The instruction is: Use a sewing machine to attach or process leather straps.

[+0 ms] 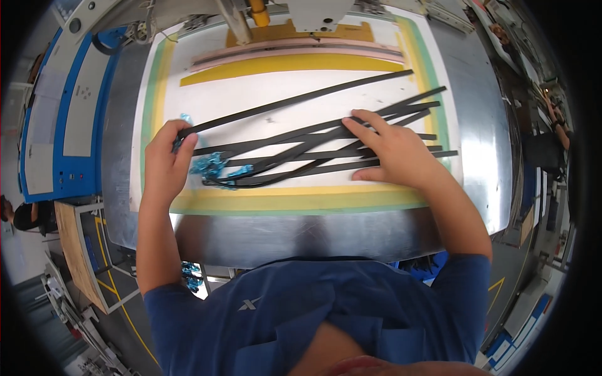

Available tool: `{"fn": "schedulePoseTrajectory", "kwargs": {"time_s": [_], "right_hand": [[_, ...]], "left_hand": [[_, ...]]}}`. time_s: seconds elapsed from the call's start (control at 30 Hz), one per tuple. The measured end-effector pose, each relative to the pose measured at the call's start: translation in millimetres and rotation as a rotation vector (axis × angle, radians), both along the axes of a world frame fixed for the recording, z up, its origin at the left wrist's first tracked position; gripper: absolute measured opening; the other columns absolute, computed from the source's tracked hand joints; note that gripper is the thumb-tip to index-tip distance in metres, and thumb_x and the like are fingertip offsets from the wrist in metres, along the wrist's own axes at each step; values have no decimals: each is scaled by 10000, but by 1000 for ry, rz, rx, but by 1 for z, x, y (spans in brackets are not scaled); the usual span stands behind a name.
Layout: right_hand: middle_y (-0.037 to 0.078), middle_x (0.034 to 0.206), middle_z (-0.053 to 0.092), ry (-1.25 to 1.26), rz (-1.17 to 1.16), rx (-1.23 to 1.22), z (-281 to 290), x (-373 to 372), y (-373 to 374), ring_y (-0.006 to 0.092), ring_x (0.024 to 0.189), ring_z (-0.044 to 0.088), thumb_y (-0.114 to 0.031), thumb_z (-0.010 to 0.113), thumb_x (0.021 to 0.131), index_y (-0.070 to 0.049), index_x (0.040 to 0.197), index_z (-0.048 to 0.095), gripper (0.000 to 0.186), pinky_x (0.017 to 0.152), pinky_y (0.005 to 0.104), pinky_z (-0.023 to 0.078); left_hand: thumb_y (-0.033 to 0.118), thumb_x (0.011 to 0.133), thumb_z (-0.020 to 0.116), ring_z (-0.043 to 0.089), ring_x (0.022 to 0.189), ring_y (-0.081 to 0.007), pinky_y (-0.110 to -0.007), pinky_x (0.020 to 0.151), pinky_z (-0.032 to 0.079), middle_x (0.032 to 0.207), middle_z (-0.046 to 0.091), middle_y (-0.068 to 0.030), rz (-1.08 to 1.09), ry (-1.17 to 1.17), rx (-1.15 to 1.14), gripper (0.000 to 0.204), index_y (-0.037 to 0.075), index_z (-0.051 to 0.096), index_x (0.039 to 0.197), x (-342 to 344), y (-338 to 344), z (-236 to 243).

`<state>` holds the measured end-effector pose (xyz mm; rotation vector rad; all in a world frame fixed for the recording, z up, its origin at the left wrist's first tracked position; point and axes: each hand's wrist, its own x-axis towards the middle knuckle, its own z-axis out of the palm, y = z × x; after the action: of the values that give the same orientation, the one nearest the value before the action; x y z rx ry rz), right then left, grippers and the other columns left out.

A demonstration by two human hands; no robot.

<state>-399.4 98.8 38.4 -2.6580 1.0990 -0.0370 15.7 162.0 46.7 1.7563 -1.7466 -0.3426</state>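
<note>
Where under fingers, strips hidden

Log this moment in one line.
left hand: pinching black strip by its end | right hand: spread over other strips | blue wrap: beside left hand | surface: white sheet

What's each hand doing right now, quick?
Left hand: closed, holding one black strip near its end.
Right hand: open, spread over other black strips.

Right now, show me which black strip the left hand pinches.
The topmost black strip, set apart from the other strips, which bunch and overlap below it.
</note>
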Motion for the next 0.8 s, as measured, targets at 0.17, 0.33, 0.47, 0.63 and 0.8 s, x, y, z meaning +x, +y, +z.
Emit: {"fn": "schedulePoseTrajectory", "kwargs": {"time_s": [0.17,0.33,0.47,0.63,0.8], "right_hand": [[132,1311,567,-81,-10,25,-12,2,-21,370,921,703,-457,844,825,-83,1362,617,692,832,458,571],[99,1124,648,-155,17,95,8,3,-38,355,904,695,-425,867,795,-81,1198,698,557,790,436,561],[99,1048,685,-353,-3,-91,11,59,-58,345,932,698,-398,844,827,-74,1132,716,463,782,421,564],[125,1059,714,-433,33,-341,-4,142,-88,344,963,708,-330,805,876,-94,1158,700,383,793,440,564],[149,987,750,-348,-144,59,-11,176,-125,370,944,720,-218,784,902,-103,1105,688,252,809,459,557]], "left_hand": [[100,943,750,624,790,-203,-315,737,516,912,688,-112,-190,33,35,199,11,665,1099,6,-39,5],[103,918,791,648,888,-191,-303,793,520,986,711,-89,-300,72,208,256,21,666,1126,-11,-86,9],[95,889,818,652,867,-205,-326,779,528,978,716,-97,-463,95,154,313,27,662,1152,-23,-115,-2],[79,879,811,638,826,-225,-348,760,523,929,688,-103,-607,110,86,284,21,641,1099,-23,-141,-8],[110,890,802,650,811,-273,-372,751,524,921,689,-114,-527,29,42,270,18,635,1082,9,-159,-31]]}}
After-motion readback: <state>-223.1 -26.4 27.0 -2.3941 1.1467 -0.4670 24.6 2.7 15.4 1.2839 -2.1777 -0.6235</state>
